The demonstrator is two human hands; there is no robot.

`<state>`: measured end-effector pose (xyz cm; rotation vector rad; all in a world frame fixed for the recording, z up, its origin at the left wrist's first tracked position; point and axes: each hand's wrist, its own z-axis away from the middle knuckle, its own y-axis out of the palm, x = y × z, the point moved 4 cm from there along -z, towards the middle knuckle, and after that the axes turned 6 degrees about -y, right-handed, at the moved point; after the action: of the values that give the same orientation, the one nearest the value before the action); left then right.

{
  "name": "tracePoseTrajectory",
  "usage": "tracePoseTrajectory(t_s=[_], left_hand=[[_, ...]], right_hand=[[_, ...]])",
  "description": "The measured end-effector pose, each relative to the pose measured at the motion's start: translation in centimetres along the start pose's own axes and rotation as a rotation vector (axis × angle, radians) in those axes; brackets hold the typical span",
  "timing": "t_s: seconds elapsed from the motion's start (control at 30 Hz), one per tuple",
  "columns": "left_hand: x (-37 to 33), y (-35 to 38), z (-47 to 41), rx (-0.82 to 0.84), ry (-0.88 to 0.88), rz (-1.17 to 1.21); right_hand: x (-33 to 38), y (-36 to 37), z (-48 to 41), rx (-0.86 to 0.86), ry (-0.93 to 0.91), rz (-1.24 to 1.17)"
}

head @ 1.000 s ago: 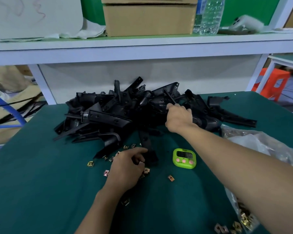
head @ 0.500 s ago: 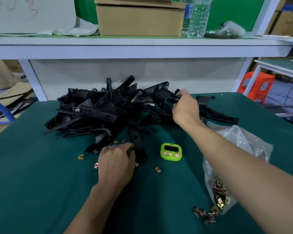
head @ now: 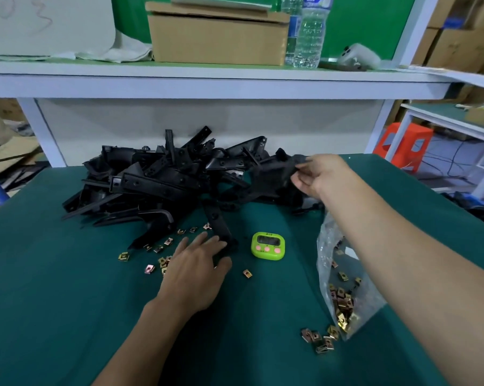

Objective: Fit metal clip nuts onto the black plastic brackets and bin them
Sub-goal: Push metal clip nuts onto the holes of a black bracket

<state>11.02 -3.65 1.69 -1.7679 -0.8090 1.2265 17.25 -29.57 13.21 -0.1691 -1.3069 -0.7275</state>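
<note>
**Trainee:** Which hand is taking the part?

**Instructor:** The right hand [head: 316, 174] is pinching a bracket [head: 274, 174] between thumb and curled fingers, beyond the timer [head: 268, 245] and slightly to its right. It is gripping one end, probably so that the part draws free of the pile [head: 163, 179] without dragging its neighbours along.

**Trainee:** What is the left hand doing?

**Instructor:** The left hand [head: 199, 271] is lying palm down just left of the timer, fingers nearly straight and spread, gripping nothing that shows. Its fingertips are touching a loose bracket [head: 220, 229]. Whether a nut is lying under the palm cannot be told.

**Trainee:** Where are the clip nuts?

**Instructor:** Loose clip nuts [head: 158, 249] are lying scattered left of the timer, close around that hand, so one is always within easy reach. The main stock is sitting in the bag [head: 344, 288], nearer than the timer and to its right, with its mouth spilling a few onto the table [head: 54, 302].

**Trainee:** And the bin?

**Instructor:** No bin is showing. No nut is showing on the pinched bracket; fitting appears not yet begun.
</note>
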Motion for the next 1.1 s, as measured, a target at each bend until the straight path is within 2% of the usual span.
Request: tracePoseTrajectory(t_s=[0.03, 0.1, 0.17, 0.27, 0.33, 0.4, 0.43, 0.5, 0.57, 0.6, 0.67, 0.73, 0.8, 0.87, 0.93, 1.0, 1.07, 1.1], left_hand=[[-0.1, 0.2, 0.0, 0.022, 0.002, 0.0], [-0.5, -0.3, 0.3, -0.075, 0.017, 0.091], [-0.6, -1.6, 0.7, -0.135, -0.053, 0.442], [-0.5, -1.5, 0.6, 0.023, -0.269, 1.155], [-0.4, -0.9, 0.3, 0.093, -0.46, 1.426], [-0.4, -0.3, 0.4, 0.078, -0.505, 1.528], [0.0, -0.1, 0.5, 0.024, -0.52, 1.499], [0.9, -0.1, 0.7, -0.099, -0.542, 1.387], [1.5, -0.6, 0.6, -0.152, -0.476, 1.24], [1.6, -0.9, 0.5, -0.149, -0.428, 1.196], [1.3, -1.4, 0.6, -0.103, -0.37, 1.217], [0.9, -1.6, 0.8, -0.043, -0.337, 1.227], [0.3, -1.6, 0.9, 0.032, -0.308, 1.226], [0.1, -1.5, 1.0, 0.079, -0.319, 1.3], [0.2, -1.3, 0.9, 0.062, -0.353, 1.26], [0.0, -0.7, 1.1, -0.014, -0.302, 0.872], [-1.3, 0.2, 1.8, -0.033, -0.109, 0.391], [-2.1, 1.0, 2.2, -0.006, -0.016, 0.243]], right_hand=[[-0.5, 0.3, 0.5, 0.031, 0.0, 0.017], [-1.9, 0.7, 1.9, 0.086, -0.031, 0.01], [-3.9, 0.6, 3.3, 0.117, -0.116, -0.027], [-6.9, -0.5, 5.7, 0.12, -0.269, -0.094], [-8.5, -1.3, 7.2, 0.144, -0.313, -0.121], [-9.9, -1.9, 8.4, 0.19, -0.308, -0.075], [-10.5, -2.2, 8.9, 0.206, -0.305, 0.011], [-11.2, -3.3, 9.7, 0.173, -0.378, 0.381], [-10.9, -4.1, 10.7, 0.037, -0.595, 0.81], [-10.6, -4.1, 11.6, -0.016, -0.76, 0.988], [-10.7, -3.3, 13.0, -0.006, -1.027, 1.3], [-11.7, -2.6, 13.7, 0.02, -1.135, 1.485], [-12.2, -2.5, 13.8, -0.017, -1.121, 1.565], [-12.5, -2.9, 13.2, -0.019, -0.952, 1.574], [-12.7, -3.8, 12.1, -0.001, -0.745, 1.436], [-12.6, -4.8, 11.5, -0.015, -0.62, 1.245], [-12.5, -5.4, 11.2, -0.035, -0.592, 1.138], [-12.5, -5.5, 11.1, -0.037, -0.586, 1.12]])
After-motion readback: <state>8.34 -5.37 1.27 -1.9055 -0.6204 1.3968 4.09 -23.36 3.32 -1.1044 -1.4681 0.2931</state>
